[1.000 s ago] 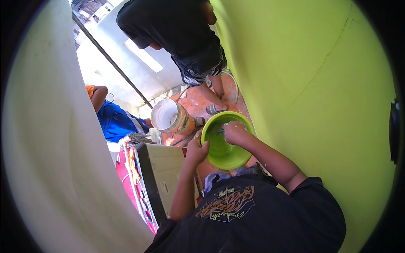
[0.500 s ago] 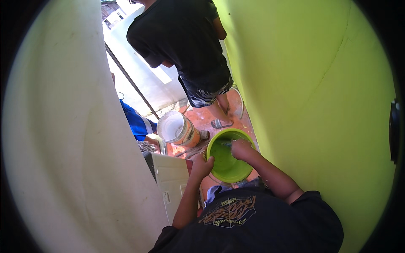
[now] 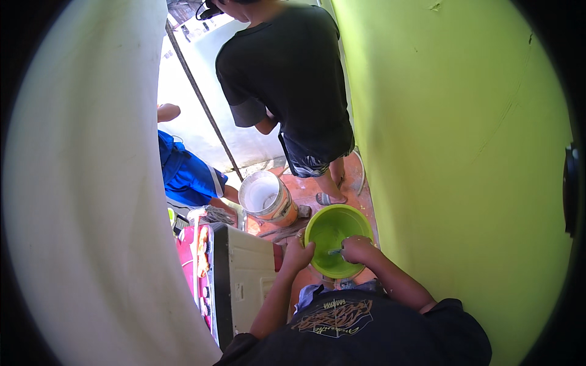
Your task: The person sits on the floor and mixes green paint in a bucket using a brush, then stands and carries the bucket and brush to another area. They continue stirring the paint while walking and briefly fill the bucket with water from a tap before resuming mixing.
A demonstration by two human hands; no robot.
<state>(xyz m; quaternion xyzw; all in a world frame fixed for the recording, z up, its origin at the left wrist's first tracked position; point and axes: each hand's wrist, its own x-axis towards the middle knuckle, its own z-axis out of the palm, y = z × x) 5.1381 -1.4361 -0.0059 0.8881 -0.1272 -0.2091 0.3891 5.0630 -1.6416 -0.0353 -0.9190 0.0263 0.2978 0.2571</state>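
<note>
In front of my waist is a round lime-green basin (image 3: 329,227), tilted so that its inside shows. My left hand (image 3: 298,253) is closed on its left rim, the thumb over the edge. Inside the near right part of the basin, my right hand (image 3: 359,249) is closed around a small pale grey-blue implement (image 3: 334,251), whose kind I cannot make out. The basin seems to hold some shallow liquid, though this is hard to tell.
A white wall edge (image 3: 110,183) and a white appliance with a pink-red knobbed top (image 3: 247,287) stand left; a lime-green wall (image 3: 452,183) right. Ahead are a bucket (image 3: 265,195), a person in black (image 3: 293,79) and another in blue shorts (image 3: 189,177).
The view has shifted, showing more of the two people and the appliance top. Inside the basin, my right hand and the implement have moved from the far side toward the near side.
</note>
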